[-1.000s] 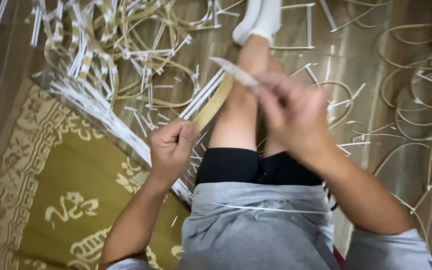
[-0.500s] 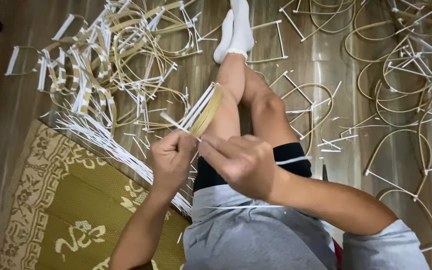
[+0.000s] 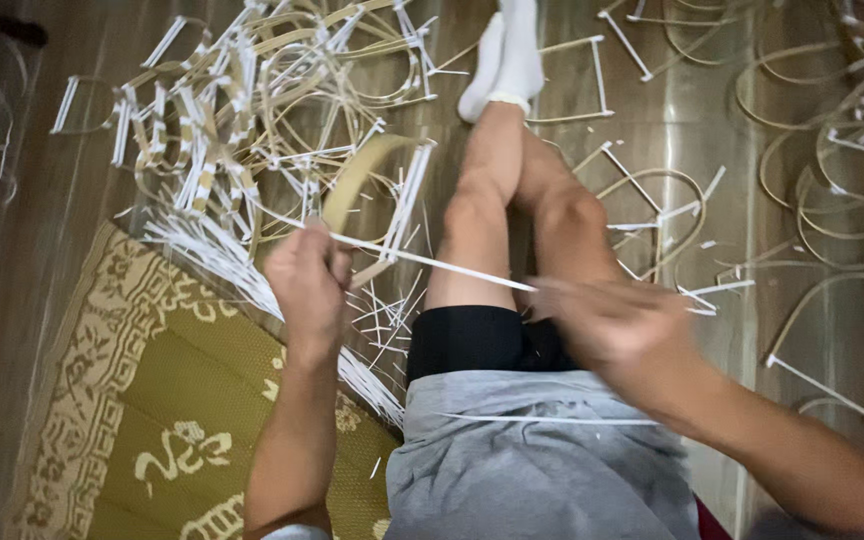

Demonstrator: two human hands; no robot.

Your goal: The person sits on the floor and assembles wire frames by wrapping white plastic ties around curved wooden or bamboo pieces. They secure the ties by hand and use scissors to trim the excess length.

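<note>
I see my left hand (image 3: 307, 290) closed around a curved bamboo band (image 3: 362, 175) above the edge of the yellow patterned mat (image 3: 142, 400). My right hand (image 3: 617, 325), blurred, pinches a thin white strip (image 3: 432, 260) stretched from the band across my knees.

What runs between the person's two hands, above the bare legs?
In the head view, a thin white strip stretches taut from the left hand, which holds a curved tan bamboo band, to the blurred right hand.
</note>
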